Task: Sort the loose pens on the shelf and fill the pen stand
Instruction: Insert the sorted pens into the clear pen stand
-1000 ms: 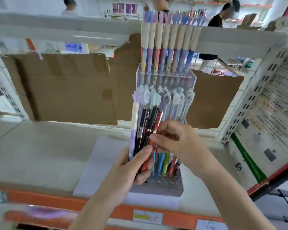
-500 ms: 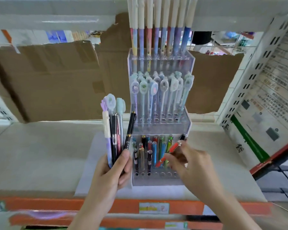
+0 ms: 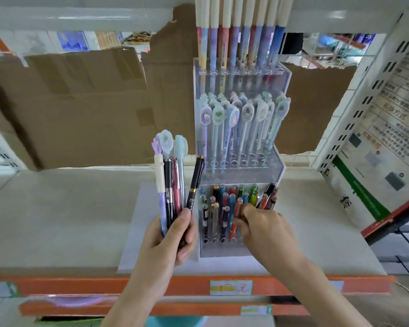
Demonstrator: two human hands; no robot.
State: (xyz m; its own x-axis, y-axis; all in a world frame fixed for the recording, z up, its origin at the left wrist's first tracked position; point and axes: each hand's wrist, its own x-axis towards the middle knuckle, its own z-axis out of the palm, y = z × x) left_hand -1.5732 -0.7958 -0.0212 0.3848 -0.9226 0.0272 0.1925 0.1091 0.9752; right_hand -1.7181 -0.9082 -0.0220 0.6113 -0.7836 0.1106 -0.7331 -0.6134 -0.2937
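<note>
While the left hand [image 3: 168, 241] grips a bundle of unsorted pens [image 3: 172, 185] beside the pen stand [image 3: 241, 161], the right hand [image 3: 260, 223] (half a second ago carrying a red pen [image 3: 233, 228] in) pinches it into the front tier: one more slot filled.

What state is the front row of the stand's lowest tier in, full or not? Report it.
Not full. The lowest tier shows open holes along its front row, below the pens standing in it.
</note>
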